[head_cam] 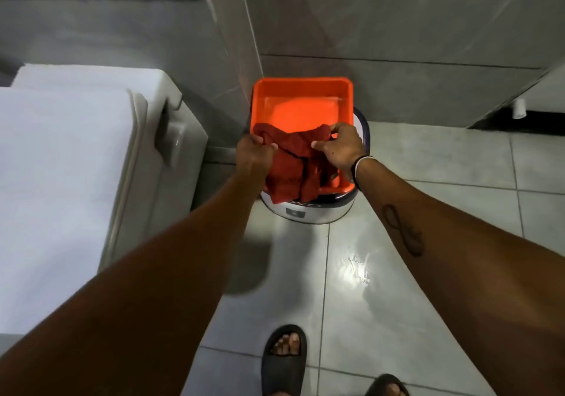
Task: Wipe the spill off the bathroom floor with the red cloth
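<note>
Both arms out straight, forearms converging toward 12 o'clock. My left hand [255, 151] is fisted tight on one end of the red cloth [293, 163], knuckles up. My right hand [341, 149] pinches the other end, thumb and fingers closed on the fabric, wrist cocked inward (one band on that wrist, one tattoo on the forearm).

Cloth: one piece, dark red, limp, bunched into folds, draping over the near rim of the orange tub [301, 105] and hanging down its front.

Tub: one, square, glossy plastic, rounded corners, smooth bottom. It sits on one round white bucket [308, 210] with a dark rim and some lettering I can't read.

Floor [428, 163]: pale glossy square tiles, thin grout lines. One wet glinting patch [357, 268] at 5 o'clock from the bucket, well apart from the cloth.

At 9 o'clock: one white toilet [61, 166], smooth, lid down. Two black slides at 6 o'clock, left one [284, 362] fully shown.
</note>
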